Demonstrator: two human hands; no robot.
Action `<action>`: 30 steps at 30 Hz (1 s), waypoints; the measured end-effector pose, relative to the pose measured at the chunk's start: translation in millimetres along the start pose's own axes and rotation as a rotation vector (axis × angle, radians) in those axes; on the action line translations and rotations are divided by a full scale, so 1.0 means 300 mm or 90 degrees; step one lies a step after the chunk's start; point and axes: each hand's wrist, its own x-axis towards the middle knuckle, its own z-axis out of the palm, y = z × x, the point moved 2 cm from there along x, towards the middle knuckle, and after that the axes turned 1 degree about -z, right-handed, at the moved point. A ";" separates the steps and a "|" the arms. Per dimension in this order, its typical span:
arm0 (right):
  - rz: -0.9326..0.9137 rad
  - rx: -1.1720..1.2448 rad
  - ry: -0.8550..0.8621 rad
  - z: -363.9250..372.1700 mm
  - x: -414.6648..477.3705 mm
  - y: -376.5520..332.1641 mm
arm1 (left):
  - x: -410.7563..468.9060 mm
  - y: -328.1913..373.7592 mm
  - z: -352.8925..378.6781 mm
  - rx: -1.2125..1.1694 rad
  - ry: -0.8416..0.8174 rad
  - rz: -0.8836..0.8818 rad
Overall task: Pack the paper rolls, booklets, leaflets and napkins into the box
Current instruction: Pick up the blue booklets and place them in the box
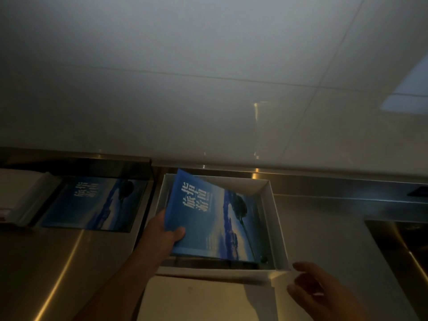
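Over the white box point(273, 216), the left hand point(162, 232) grips a tilted blue booklet point(208, 223) by its edge; its raised corner may snag the box wall. Beside the box's near corner the right hand point(319, 290) hovers, fingers loose.

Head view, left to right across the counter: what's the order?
white stack → counter booklet → left hand → held booklet → right hand → sink
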 end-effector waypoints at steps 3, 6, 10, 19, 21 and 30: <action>-0.007 0.014 0.006 0.017 0.007 0.019 | 0.023 -0.029 0.022 0.054 0.023 -0.016; -0.017 0.011 -0.011 0.029 0.014 0.010 | 0.089 -0.043 0.061 0.163 0.089 -0.025; -0.041 -0.009 -0.004 0.050 0.023 0.000 | 0.117 -0.038 0.091 0.299 0.165 0.014; -0.031 -0.035 0.062 0.062 0.012 0.035 | 0.123 -0.076 0.149 0.755 0.136 0.023; -0.029 -0.036 0.043 0.072 -0.016 0.002 | 0.120 -0.087 0.172 0.891 0.090 -0.006; -0.088 -0.092 0.051 0.249 -0.069 -0.159 | 0.040 0.022 0.034 0.931 0.069 0.266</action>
